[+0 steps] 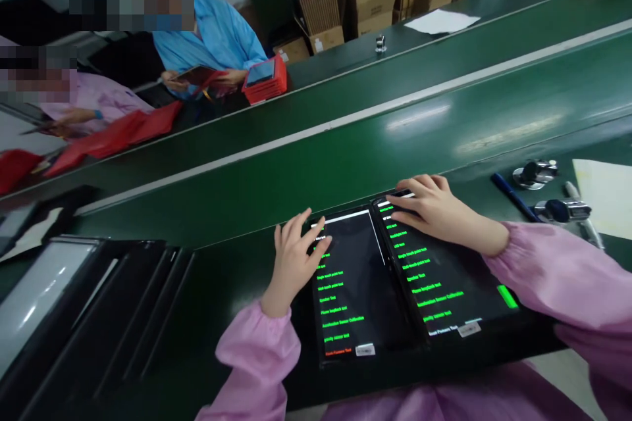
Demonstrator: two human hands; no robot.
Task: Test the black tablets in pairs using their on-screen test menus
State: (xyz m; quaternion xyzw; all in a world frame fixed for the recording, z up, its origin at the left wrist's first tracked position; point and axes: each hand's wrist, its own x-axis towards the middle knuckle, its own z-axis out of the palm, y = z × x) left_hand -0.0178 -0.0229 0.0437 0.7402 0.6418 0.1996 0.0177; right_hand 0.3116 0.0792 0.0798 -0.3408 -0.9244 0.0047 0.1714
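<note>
Two tablets lie side by side on the dark bench in front of me, screens lit with lists of test names, mostly in green. My left hand (296, 253) rests at the upper left edge of the left tablet (363, 296), fingers spread over its screen and rim. Over the top of the right tablet (459, 279) is my right hand (434, 214), its fingers stretched out and apart. A small white label sits near the bottom of each screen. One line at the foot of the left list is red, and a green block glows at the right tablet's right side.
Several more tablets (93, 302) lean in a row at the left. Beyond the bench runs a green conveyor belt (306, 158). To the right are a blue pen (514, 196), metal fittings (563, 210) and paper (607, 197). Across the belt, a co-worker in blue (217, 33) handles a tablet.
</note>
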